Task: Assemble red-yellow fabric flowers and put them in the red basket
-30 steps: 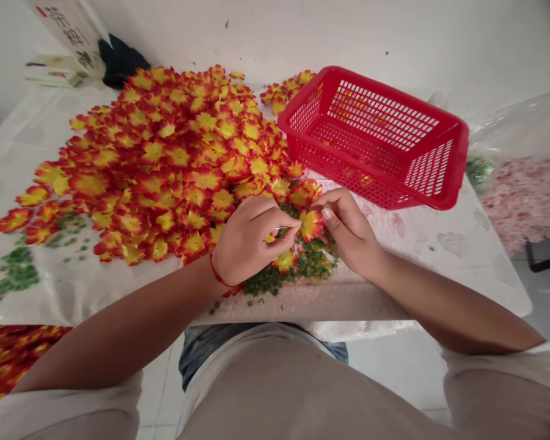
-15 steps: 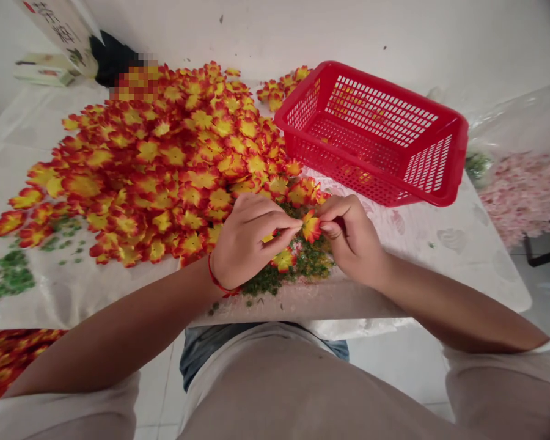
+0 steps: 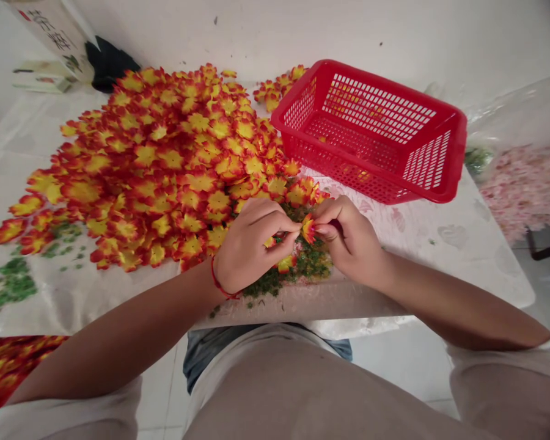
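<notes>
— Where is that flower (image 3: 308,228) sitting?
— Just in front of the red basket (image 3: 348,165), above the green bits (image 3: 302,266). The left hand (image 3: 247,244) and right hand (image 3: 348,238) are both pinching it between their fingers.
— Anything looking risky?
— I'm thinking a hard tug is risking torn petals, or the flower slipping into the heap (image 3: 165,159) left of the basket.

Red basket (image 3: 433,165) on tabletop (image 3: 440,244), rt of flower pile (image 3: 165,159). Green bits (image 3: 11,287) far left. Box (image 3: 55,30) & black item (image 3: 110,61) back left. Pink blooms (image 3: 522,189) off rt edge.
</notes>
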A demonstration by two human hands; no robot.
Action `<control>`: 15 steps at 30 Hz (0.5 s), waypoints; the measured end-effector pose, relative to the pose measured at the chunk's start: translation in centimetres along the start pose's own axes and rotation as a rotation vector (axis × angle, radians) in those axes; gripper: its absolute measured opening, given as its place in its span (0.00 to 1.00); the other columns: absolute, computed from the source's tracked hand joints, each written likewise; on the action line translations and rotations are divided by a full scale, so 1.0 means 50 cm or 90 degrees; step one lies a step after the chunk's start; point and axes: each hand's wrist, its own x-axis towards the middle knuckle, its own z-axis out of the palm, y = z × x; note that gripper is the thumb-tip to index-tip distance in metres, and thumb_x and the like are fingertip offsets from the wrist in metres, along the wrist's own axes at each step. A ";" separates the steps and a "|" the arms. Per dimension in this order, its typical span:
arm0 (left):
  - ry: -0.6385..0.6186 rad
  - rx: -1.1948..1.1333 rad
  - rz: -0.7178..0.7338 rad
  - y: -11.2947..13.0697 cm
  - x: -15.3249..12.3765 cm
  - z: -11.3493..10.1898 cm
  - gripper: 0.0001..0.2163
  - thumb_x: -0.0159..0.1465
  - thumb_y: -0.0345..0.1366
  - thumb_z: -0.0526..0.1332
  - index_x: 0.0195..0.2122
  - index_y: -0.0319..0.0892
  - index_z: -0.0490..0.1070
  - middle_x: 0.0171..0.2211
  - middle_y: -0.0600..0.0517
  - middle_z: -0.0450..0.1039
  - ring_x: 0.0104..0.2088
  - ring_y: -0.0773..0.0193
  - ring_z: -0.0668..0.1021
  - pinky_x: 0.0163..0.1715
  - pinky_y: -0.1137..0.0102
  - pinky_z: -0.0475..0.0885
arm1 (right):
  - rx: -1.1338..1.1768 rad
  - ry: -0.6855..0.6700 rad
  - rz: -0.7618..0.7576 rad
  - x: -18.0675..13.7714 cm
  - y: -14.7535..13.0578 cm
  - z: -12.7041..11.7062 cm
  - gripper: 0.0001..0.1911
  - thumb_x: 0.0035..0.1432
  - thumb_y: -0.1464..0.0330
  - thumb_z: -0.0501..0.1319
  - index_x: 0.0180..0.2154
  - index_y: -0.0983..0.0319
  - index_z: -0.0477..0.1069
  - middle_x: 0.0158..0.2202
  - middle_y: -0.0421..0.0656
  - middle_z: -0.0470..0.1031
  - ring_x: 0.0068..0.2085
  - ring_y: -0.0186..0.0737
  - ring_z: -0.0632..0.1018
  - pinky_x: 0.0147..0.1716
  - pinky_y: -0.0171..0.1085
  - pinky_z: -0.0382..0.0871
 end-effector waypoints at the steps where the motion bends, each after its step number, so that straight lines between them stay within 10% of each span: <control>1: -0.003 0.009 0.001 -0.001 0.001 -0.002 0.04 0.77 0.29 0.69 0.43 0.45 0.79 0.38 0.53 0.81 0.41 0.61 0.83 0.46 0.63 0.76 | -0.001 -0.018 0.009 0.004 -0.001 -0.005 0.06 0.83 0.65 0.59 0.45 0.54 0.68 0.39 0.40 0.76 0.34 0.38 0.77 0.34 0.40 0.70; 5: -0.007 0.016 -0.020 -0.008 0.003 -0.009 0.05 0.80 0.35 0.67 0.54 0.48 0.80 0.43 0.52 0.84 0.46 0.59 0.85 0.52 0.61 0.79 | -0.031 -0.063 0.015 0.027 -0.006 -0.042 0.05 0.82 0.62 0.62 0.47 0.54 0.72 0.37 0.39 0.76 0.32 0.38 0.75 0.33 0.42 0.69; 10: 0.121 -0.063 -0.119 -0.023 -0.006 -0.004 0.22 0.83 0.42 0.62 0.76 0.54 0.65 0.54 0.49 0.83 0.54 0.55 0.86 0.66 0.52 0.80 | -0.155 0.314 -0.034 0.061 -0.006 -0.126 0.06 0.82 0.60 0.64 0.49 0.53 0.77 0.41 0.42 0.74 0.32 0.39 0.76 0.35 0.45 0.67; 15: 0.133 -0.059 -0.146 -0.033 -0.013 0.003 0.18 0.82 0.39 0.63 0.70 0.51 0.68 0.52 0.49 0.83 0.53 0.56 0.86 0.69 0.51 0.77 | -0.333 0.333 0.079 0.076 0.036 -0.203 0.05 0.79 0.62 0.68 0.48 0.53 0.82 0.41 0.45 0.80 0.36 0.44 0.80 0.39 0.47 0.71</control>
